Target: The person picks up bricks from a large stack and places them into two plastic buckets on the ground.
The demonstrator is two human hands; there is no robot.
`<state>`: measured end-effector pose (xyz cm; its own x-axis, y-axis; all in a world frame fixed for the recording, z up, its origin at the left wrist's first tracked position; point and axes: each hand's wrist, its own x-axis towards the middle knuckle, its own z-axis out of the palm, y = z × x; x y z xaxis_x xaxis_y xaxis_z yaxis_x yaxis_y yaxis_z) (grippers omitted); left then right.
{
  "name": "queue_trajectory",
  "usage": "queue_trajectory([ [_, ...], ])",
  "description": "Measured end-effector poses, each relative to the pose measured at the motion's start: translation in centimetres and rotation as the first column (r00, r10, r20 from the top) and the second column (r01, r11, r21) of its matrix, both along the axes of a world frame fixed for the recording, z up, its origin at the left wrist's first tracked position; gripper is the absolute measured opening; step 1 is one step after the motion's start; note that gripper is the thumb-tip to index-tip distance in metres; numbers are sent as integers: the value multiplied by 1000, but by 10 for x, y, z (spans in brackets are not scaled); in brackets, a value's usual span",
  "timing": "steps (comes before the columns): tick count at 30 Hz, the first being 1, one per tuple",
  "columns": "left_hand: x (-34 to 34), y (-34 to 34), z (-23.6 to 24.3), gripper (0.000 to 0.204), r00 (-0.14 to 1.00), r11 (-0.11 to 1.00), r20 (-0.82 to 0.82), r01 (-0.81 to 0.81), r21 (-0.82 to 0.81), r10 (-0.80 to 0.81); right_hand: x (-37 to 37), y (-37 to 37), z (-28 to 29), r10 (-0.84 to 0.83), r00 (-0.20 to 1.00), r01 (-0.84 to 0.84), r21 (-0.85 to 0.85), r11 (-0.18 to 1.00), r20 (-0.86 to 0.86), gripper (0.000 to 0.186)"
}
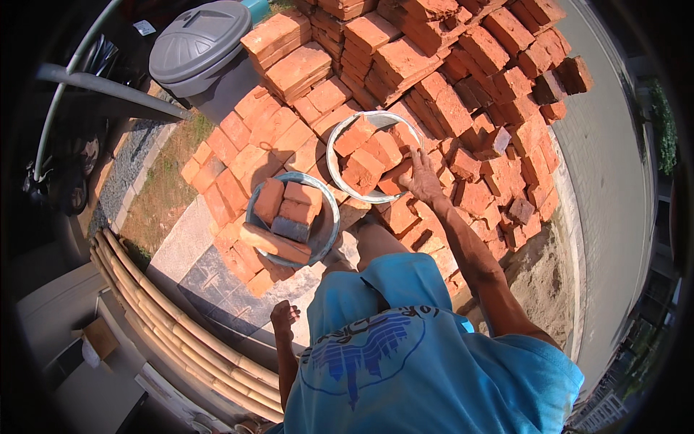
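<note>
A round white-rimmed bucket (334, 160) stands on the bricks ahead of me, with several orange-red bricks (381, 149) inside. My right hand (423, 178) is at its right side, fingers closed over the rim beside the bricks; the exact grip is partly hidden. Closer and to the left is a second bucket (332, 226), grey-blue, loaded with several bricks (276, 242); one of them lies tilted across its near side. My left hand (284, 317) hangs low beside my left leg, its fingers loosely bent and apart, with nothing in them.
Stacked bricks (441, 43) rise at the back and right, some lying loose. A grey lidded bin (202, 50) stands at the far left. Long bamboo poles (184, 336) lie at the left. Sand (542, 286) and a paved road (614, 145) are on the right.
</note>
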<state>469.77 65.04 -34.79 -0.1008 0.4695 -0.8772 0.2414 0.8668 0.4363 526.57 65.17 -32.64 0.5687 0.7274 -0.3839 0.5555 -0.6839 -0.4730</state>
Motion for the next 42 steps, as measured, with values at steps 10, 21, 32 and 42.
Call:
queue_trajectory([
  [10, -34, -82, 12, 37, 987, 978, -110, -136, -159, 120, -35, 127, 102, 285, 911, -400, 470, 787, 297, 58],
  [21, 2, -177, 71, 33, 857, 866, -283, -481, -134, 431, -108, 301, -29, 777, 527, -829, 7, 559, 346, 51],
  [32, 44, -312, 87, 26, 782, 736, -299, -619, -272, 547, -167, 398, -108, 819, 226, -904, -200, 378, 528, 64],
  [42, 68, -322, 91, 27, 808, 745, -315, -584, -323, 497, -179, 428, -151, 798, 81, -912, -277, 301, 598, 36],
])
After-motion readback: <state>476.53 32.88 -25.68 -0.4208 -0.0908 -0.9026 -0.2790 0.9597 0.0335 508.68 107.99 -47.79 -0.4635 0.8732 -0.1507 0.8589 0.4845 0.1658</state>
